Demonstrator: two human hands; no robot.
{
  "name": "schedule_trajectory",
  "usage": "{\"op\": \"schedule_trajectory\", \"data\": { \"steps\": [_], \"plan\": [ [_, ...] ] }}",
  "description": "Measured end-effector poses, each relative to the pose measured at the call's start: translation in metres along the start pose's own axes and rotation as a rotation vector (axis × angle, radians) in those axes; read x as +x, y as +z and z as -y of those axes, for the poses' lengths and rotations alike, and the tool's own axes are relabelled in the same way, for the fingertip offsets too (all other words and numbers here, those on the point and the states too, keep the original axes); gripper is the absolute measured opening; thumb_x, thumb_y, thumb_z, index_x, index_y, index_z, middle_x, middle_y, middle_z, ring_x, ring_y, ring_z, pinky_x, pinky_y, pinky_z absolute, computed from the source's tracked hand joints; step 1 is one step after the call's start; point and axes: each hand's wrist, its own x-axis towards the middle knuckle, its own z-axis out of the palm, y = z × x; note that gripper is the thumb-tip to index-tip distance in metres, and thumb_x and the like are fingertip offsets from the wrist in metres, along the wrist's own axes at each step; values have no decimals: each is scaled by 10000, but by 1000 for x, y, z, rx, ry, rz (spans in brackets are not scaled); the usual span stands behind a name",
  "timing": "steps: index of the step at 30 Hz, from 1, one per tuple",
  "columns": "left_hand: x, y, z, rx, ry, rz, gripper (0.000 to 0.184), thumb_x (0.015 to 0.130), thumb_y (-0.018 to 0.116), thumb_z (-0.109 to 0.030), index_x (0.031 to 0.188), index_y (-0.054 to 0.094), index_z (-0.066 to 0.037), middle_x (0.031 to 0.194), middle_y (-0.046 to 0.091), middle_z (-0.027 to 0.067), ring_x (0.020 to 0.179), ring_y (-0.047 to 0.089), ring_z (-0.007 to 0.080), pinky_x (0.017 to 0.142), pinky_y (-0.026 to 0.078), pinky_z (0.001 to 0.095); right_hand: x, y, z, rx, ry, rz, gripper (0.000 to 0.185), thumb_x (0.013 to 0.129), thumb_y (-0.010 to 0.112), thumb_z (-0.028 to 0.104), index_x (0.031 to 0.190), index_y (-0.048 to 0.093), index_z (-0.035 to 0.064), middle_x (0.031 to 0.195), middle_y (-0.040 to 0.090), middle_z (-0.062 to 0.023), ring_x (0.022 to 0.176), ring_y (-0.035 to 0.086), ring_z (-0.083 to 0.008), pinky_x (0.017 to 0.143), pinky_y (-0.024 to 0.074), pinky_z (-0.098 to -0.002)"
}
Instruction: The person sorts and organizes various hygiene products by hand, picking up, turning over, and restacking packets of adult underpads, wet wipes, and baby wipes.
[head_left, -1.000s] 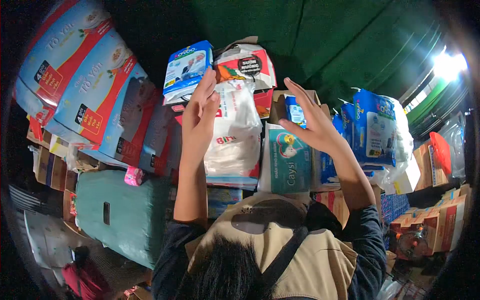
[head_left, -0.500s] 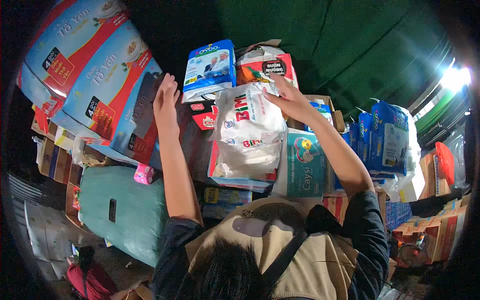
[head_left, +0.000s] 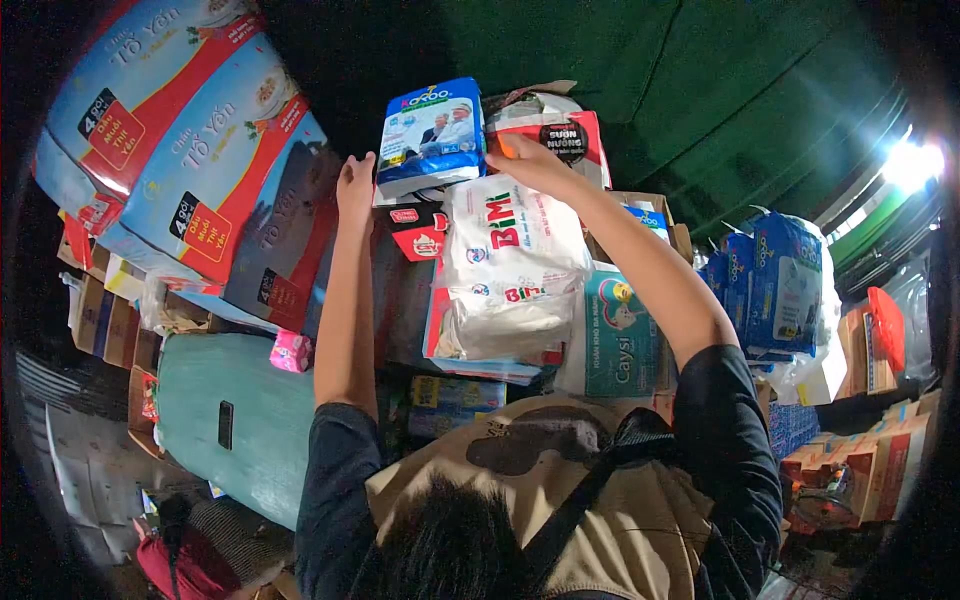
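The left hand [head_left: 356, 185] is now closer to the left edge of the blue pack [head_left: 430, 135] than half a second ago, fingers loosely bent and nothing seen in its grasp; whether it touches the pack, I cannot tell. The pack sits between the two hands, just beyond the white bag [head_left: 515, 265]. The right hand [head_left: 535, 165] has shifted from the bag's upper corner to the pack's right edge, fingers stretched out — whether they pinch it, I cannot tell. That puts the pack, rather than the white bag, at the centre of the work

Around them, from the left, big blue-and-red boxes [head_left: 215, 175] stand stacked near the left hand and seem to limit its room, with a green bundle [head_left: 245, 430] and a pink packet [head_left: 291, 351] below. A black-and-red packet [head_left: 420, 228] shows under the pack. A red-and-white bag [head_left: 592, 140] crowds the right hand — then come a teal box [head_left: 615, 345] and more blue packs [head_left: 785, 285], before a bright lamp [head_left: 915, 163]
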Motion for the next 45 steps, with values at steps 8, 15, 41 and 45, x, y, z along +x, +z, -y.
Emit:
{"op": "schedule_trajectory", "data": {
  "steps": [8,15,41,45],
  "plan": [
    [24,4,63,-165,-221,347,685,782,713,-336,1250,457,92,1105,585,115,951,551,149,812,427,259,32,20,-8,283,46,131,774,828,635,406,1362,333,-64,1270,514,-192,1082,538,-205,907,422,-290],
    [15,8,48,11,-233,331,510,778,714,-354,1109,596,15,957,627,55,811,575,123,721,441,245,42,40,-22,137,47,101,912,767,671,437,1405,244,-56,1414,354,-226,1279,402,-271,1038,319,-302],
    [-51,20,-45,-690,116,251,385,866,607,-58,1230,524,38,1115,611,99,968,600,169,838,477,294,-20,0,10,664,-142,-41,634,872,632,201,1401,333,20,1191,568,-100,1072,528,-135,915,414,-246],
    [-74,36,-83,-717,213,225,366,883,581,-45,1233,523,47,1107,619,94,934,606,147,825,475,279,-41,-28,24,733,-275,-189,563,872,633,187,1365,409,35,1159,564,-73,989,548,-112,875,438,-248]
  ]
}}
